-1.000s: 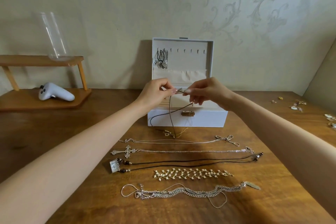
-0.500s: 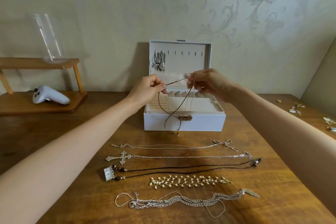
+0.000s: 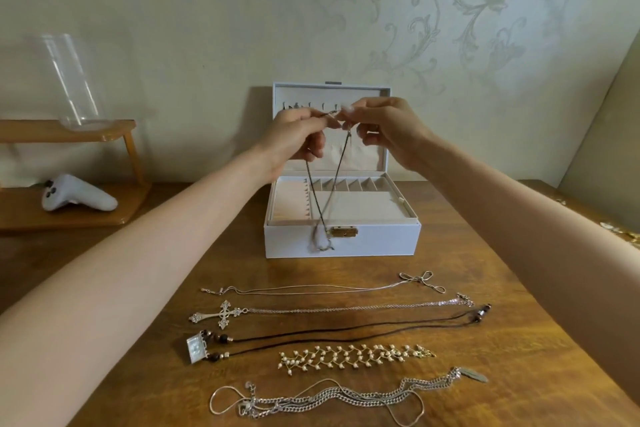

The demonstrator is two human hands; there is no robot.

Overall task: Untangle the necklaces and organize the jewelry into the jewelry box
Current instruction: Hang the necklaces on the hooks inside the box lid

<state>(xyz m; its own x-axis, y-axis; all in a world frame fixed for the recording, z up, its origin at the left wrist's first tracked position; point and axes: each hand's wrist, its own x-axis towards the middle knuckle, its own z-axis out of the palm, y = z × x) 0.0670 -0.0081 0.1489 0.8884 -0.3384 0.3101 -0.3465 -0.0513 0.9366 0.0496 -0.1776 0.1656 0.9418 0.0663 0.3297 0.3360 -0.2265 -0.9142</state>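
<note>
1. Two hands are raised in front of the open lid (image 3: 367,94) of the white jewelry box (image 3: 381,239): my left hand (image 3: 294,139) and my right hand (image 3: 388,128), fingertips almost meeting.
2. Each pinches one end of a thin cord necklace (image 3: 334,180) between thumb and forefinger, with the other fingers curled.
3. The cord hangs from my fingers in a narrow loop over the box's tray. Its pale pendant (image 3: 319,238) dangles in front of the front wall, just beside the brass clasp (image 3: 343,231).
4. Small hooks (image 3: 304,105) line the inside of the lid, right behind my fingers. I cannot tell whether the cord touches one.
5. Five more pieces lie in rows on the wooden table (image 3: 519,288), nearer to me:
   - a bow necklace (image 3: 311,289)
   - a cross necklace (image 3: 346,308)
   - a dark cord with a square pendant (image 3: 346,330)
   - a beaded choker (image 3: 353,355)
   - a multi-strand silver chain (image 3: 346,399), closest to me
6. At far left, a white controller (image 3: 76,198) sits on the lower board of a wooden shelf (image 3: 69,130), and a glass vase (image 3: 74,80) stands on top.
</note>
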